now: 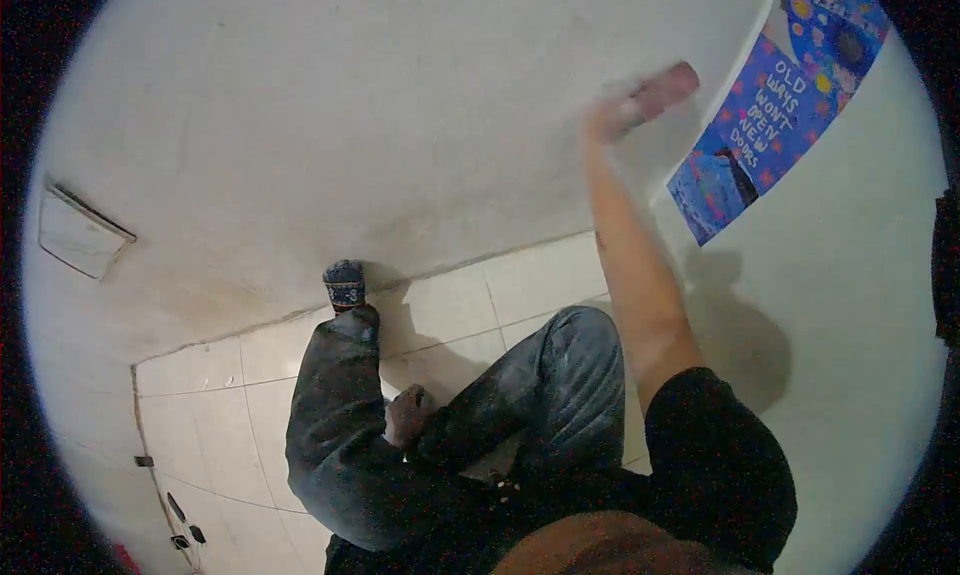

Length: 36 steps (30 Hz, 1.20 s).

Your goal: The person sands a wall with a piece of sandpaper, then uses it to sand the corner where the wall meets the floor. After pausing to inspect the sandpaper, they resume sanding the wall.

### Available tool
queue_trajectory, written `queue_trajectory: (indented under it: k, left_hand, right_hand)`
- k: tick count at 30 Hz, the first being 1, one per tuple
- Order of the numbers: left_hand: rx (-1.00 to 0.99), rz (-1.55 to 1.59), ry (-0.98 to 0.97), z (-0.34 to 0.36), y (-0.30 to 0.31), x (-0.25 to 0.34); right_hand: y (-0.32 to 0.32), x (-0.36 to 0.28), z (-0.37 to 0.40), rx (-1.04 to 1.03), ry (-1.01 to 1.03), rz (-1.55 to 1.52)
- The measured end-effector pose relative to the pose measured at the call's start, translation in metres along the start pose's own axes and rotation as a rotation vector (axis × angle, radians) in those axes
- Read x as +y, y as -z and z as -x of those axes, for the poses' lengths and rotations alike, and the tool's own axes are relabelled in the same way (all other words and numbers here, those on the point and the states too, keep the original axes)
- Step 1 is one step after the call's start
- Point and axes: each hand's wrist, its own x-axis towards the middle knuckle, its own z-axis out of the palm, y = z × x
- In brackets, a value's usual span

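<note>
My right arm reaches up along the pale wall (pixel 400 125), and the wrist bends near the corner. In my right hand (pixel 607 120), smeared by motion, is a dark reddish, block-like thing (pixel 668 90) that overlaps the wall in this view. Its exact kind does not show through the blur. My fingers are closed around its near end, and its far end points up and right. No part of my left hand can be seen.
A blue painted poster (pixel 760 125) with white lettering hangs right of the corner. My jeans-clad legs are bent on the tiled floor (pixel 450 310), a patterned sock (pixel 345 285) near the wall's foot. A framed panel (pixel 85 230) is at left; a thin cable crosses the lower-left floor.
</note>
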Motion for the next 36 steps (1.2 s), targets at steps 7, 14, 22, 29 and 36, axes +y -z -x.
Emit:
queue_trajectory:
  k: [7,14,22,29,36]
  left_hand:
    - [0.065,-0.050,-0.090,0.006,0.000,0.002]
    - [0.034,-0.072,0.049,0.007,0.027,0.029]
    - [0.083,0.156,-0.062,-0.014,-0.058,-0.065]
    - [-0.022,-0.066,-0.038,0.003,-0.001,-0.004]
    - [-0.041,0.071,0.039,0.007,0.020,0.022]
  right_hand:
    - [0.041,-0.012,-0.007,-0.008,0.239,-0.098]
    - [0.061,-0.042,-0.012,-0.141,0.471,-0.172]
    - [0.048,-0.046,-0.018,0.002,0.337,-0.303]
    - [0.008,-0.015,-0.021,0.136,-0.149,-0.377]
    - [0.051,-0.016,-0.027,0.063,0.356,-0.054]
